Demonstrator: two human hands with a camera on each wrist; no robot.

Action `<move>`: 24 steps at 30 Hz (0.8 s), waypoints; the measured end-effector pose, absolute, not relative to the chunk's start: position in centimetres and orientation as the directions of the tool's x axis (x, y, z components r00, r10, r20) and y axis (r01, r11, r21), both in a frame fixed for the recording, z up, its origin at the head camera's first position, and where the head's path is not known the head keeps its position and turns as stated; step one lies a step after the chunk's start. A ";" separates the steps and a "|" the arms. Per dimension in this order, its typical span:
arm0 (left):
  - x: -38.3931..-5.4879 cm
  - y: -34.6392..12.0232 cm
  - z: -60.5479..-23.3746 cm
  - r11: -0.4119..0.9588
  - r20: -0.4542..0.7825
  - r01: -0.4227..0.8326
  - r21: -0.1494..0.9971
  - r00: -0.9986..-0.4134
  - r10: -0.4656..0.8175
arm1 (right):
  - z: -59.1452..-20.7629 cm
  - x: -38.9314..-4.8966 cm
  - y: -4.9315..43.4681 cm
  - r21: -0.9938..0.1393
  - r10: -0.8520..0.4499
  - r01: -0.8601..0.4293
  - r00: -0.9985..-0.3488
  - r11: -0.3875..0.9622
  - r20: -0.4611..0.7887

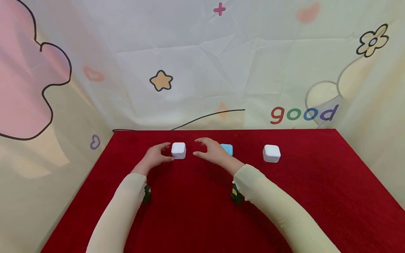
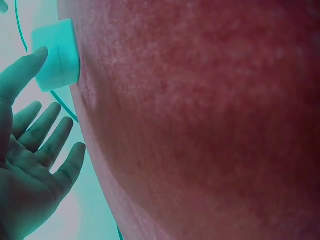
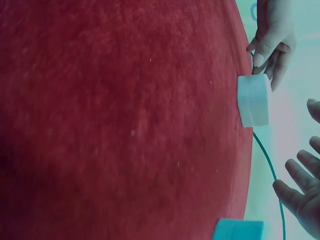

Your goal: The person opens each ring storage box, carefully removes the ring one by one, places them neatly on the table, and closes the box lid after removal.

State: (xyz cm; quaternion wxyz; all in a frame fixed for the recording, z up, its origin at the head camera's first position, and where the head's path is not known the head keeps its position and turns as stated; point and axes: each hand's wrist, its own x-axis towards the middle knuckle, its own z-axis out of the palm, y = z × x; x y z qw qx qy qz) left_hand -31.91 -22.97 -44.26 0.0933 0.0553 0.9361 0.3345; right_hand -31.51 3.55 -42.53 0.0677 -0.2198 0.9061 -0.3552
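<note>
A white rounded cube (image 1: 178, 150) sits on the red cloth between my two hands. My left hand (image 1: 154, 156) is at its left, thumb and fingers spread apart and partly bent; whether the thumb tip touches the cube, I cannot tell. In the left wrist view the thumb overlaps that cube (image 2: 62, 60). To the right, with a gap from the cube, my right hand (image 1: 212, 151) holds nothing, its fingers loosely extended toward it. A light blue cube (image 1: 227, 149) lies behind the right hand and is partly hidden by it. The right wrist view shows the blue cube's edge (image 3: 237, 230).
A second white cube (image 1: 271, 153) stands farther right on the red-covered table (image 1: 190, 218). Behind the table's back edge hangs a pale printed curtain (image 1: 196, 70), which also runs along both sides. Dark devices (image 1: 236, 194) are worn under the wrists.
</note>
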 end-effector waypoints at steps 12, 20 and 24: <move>-32.7 -22.8 -45.0 0.760 -0.149 0.027 0.649 -0.975 0.162 | -43.6 -31.8 1.1 -0.688 -0.423 -0.342 -0.904 0.640 0.055; -32.8 -22.6 -45.1 0.739 -0.141 0.046 0.672 -0.972 0.189 | -44.2 -32.1 -0.1 -0.729 -0.396 -0.314 -0.916 0.608 0.063; -33.0 -22.4 -45.4 0.735 -0.140 0.050 0.676 -0.971 0.195 | -44.6 -32.3 -0.5 -0.746 -0.380 -0.292 -0.923 0.599 0.056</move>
